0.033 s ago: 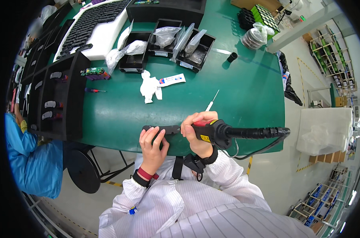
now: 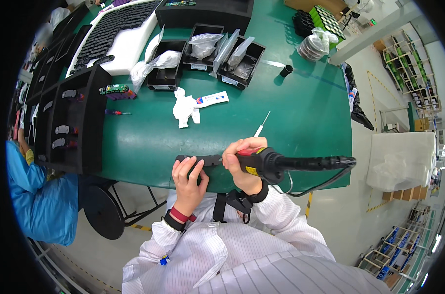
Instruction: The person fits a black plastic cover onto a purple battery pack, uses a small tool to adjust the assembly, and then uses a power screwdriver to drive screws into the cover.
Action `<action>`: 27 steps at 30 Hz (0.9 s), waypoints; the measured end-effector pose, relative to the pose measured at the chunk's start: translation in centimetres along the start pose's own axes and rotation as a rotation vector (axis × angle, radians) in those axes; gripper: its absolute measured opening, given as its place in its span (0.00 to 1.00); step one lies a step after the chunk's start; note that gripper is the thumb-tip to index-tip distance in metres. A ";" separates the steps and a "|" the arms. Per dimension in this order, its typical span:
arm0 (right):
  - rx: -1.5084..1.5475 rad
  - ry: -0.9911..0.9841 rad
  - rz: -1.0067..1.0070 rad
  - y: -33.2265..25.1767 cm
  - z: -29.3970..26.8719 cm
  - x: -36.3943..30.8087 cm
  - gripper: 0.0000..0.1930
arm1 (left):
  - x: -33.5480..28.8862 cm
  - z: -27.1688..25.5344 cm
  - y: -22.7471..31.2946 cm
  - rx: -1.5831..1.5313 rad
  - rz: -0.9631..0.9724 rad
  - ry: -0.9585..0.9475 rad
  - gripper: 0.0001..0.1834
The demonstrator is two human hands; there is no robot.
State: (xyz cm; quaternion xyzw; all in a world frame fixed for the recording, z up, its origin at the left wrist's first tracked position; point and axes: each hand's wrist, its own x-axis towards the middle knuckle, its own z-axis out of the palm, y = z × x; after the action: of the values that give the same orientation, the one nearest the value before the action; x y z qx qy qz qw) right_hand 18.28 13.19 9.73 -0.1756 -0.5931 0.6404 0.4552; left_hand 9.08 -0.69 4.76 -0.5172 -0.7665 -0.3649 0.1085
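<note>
My left hand (image 2: 188,179) rests on a flat black part (image 2: 203,159) that lies at the near edge of the green table (image 2: 301,122), fingers spread over its left end. My right hand (image 2: 241,164) grips a black power screwdriver (image 2: 271,164) with a red and yellow collar. The tool lies nearly level, its tip toward the black part. Its thick black cable (image 2: 313,163) runs off to the right past the table edge. The tip itself is hidden by my fingers.
A thin white stick (image 2: 261,125), a white cloth (image 2: 183,110) and a white tube (image 2: 211,99) lie mid-table. Black bins with plastic bags (image 2: 203,46) stand at the back, black racks (image 2: 77,122) at the left. A person in blue (image 2: 36,196) sits left.
</note>
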 end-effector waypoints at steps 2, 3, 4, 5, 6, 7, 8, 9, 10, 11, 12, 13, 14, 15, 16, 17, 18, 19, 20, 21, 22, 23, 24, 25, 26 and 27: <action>0.019 -0.010 -0.015 0.0 0.3 0.3 0.21 | -0.1 -0.1 0.0 0.000 0.002 -0.013 0.29; 0.037 -0.021 -0.025 -0.1 0.5 0.4 0.22 | -0.1 -0.2 0.0 0.000 0.000 -0.027 0.29; 0.075 0.005 0.009 -0.4 0.7 0.4 0.21 | -0.2 -0.2 0.1 0.001 0.006 -0.025 0.29; 0.077 0.007 0.001 -0.4 0.5 0.6 0.21 | -0.1 -0.3 0.2 0.016 0.002 -0.039 0.29; 0.052 0.018 -0.022 -0.3 0.1 0.9 0.21 | 0.0 -0.3 0.2 0.032 -0.002 -0.052 0.29; 0.028 0.029 -0.044 -0.4 -0.2 1.1 0.21 | 0.1 -0.5 0.3 0.033 0.006 -0.048 0.29; 0.146 0.074 -0.030 -1.2 -0.4 1.1 0.19 | 0.1 -0.7 0.5 0.038 -0.001 -0.071 0.29; 0.231 0.104 -0.162 -1.2 -0.9 1.7 0.17 | 0.2 -0.9 0.6 0.044 -0.008 -0.095 0.29; 0.243 0.146 -0.207 -1.3 -1.1 2.3 0.14 | 0.3 -1.2 0.8 0.044 -0.014 -0.112 0.30; 0.251 0.192 -0.252 -1.5 -1.3 2.9 0.12 | 0.4 -1.5 1.0 0.042 -0.004 -0.113 0.30; 0.224 0.213 -0.232 -1.1 -1.6 3.2 0.12 | 0.4 -1.9 1.3 0.047 -0.024 -0.132 0.30; 0.279 0.241 -0.166 -0.8 -1.6 3.1 0.14 | 0.5 -2.1 1.5 0.053 -0.044 -0.151 0.30; 0.297 0.272 -0.092 -0.3 -1.4 3.1 0.13 | 0.5 -2.3 1.6 0.051 -0.033 -0.153 0.30; 0.317 0.303 -0.019 0.1 -1.2 2.9 0.13 | 0.5 -2.4 1.6 0.053 -0.037 -0.162 0.30; 0.332 0.321 -0.002 0.4 -1.1 2.7 0.12 | 0.6 -2.4 1.6 0.055 -0.041 -0.173 0.30; 0.335 0.328 -0.006 0.7 -1.1 2.6 0.12 | 0.7 -2.4 1.6 0.056 -0.033 -0.176 0.30; 0.345 0.322 0.010 1.0 -1.2 2.3 0.11 | 0.8 -2.4 1.6 0.034 -0.033 -0.180 0.30; 0.356 0.317 0.026 1.3 -1.3 2.2 0.11 | 0.9 -2.4 1.6 0.012 -0.034 -0.185 0.30; 0.351 0.315 0.028 1.3 -1.2 2.1 0.11 | 1.0 -2.5 1.6 0.016 -0.029 -0.190 0.30; 0.355 0.322 0.027 1.2 -1.1 2.1 0.11 | 1.1 -2.6 1.6 0.011 -0.023 -0.193 0.30; 0.358 0.312 0.033 1.1 -1.2 2.1 0.11 | 1.2 -2.6 1.6 0.006 -0.017 -0.196 0.30; 0.360 0.299 0.039 1.0 -1.2 2.1 0.11 | 1.3 -2.6 1.5 0.008 -0.014 -0.200 0.30; 0.362 0.303 0.038 1.0 -1.2 1.9 0.11 | 1.5 -2.7 1.3 0.003 -0.008 -0.202 0.30; 0.371 0.302 0.048 1.0 -1.3 1.7 0.11 | 1.6 -2.7 1.2 -0.002 -0.003 -0.204 0.30; 0.381 0.298 0.057 0.9 -1.2 1.6 0.11 | 1.7 -2.7 1.1 0.000 -0.001 -0.206 0.30; 0.384 0.300 0.056 0.8 -1.1 1.4 0.11 | 1.7 -2.8 1.0 -0.008 0.011 -0.213 0.30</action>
State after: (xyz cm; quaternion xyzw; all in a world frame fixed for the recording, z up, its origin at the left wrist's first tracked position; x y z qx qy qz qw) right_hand 18.12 15.02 9.16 -0.1956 -0.3812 0.7204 0.5453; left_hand 8.64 -1.15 8.12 -0.5578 -0.7694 -0.3102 0.0263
